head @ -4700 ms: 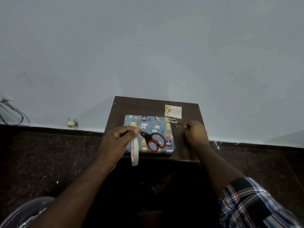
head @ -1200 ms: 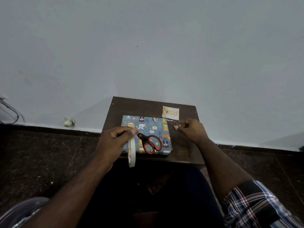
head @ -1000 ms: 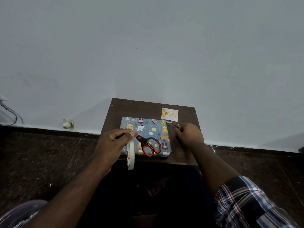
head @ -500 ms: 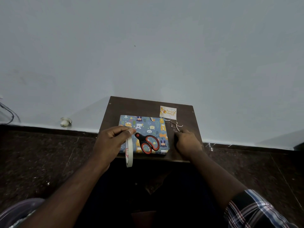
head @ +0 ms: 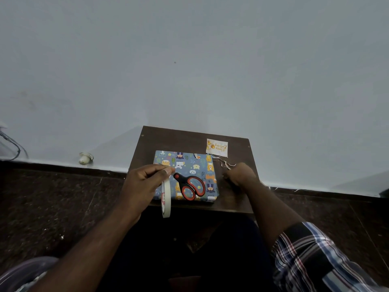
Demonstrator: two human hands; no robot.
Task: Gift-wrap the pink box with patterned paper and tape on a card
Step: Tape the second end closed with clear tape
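— Tape roll (head: 166, 198) first, nearest the body: the left hand (head: 145, 182) pinches its top edge between thumb and fingertips, so the ring hangs on edge over the near lip of the small table (head: 185, 138). Why hold it like that?

— My guess is to keep it ready for pulling a strip without setting it down. Just past it lies the box (head: 189, 163), fully covered in blue patterned paper, flat in the middle of the table. No pink shows, so the wrapping looks done.

— And the scissors (head: 190, 186)?

— Resting on top of the wrapped box, red handles toward the person. Probably parked there for a quick reach.

— The right hand (head: 242, 175)?

— Down on the table just right of the box, fingers curled under. Thin pale strands (head: 226, 164) run from it toward the card, but whether it actually holds them I cannot tell; they are too fine.

— The card (head: 217, 147) itself?

— Farthest off, lying flat near the table's back right corner, just beyond the box's corner, not yet taped on. That step seems to be what remains.
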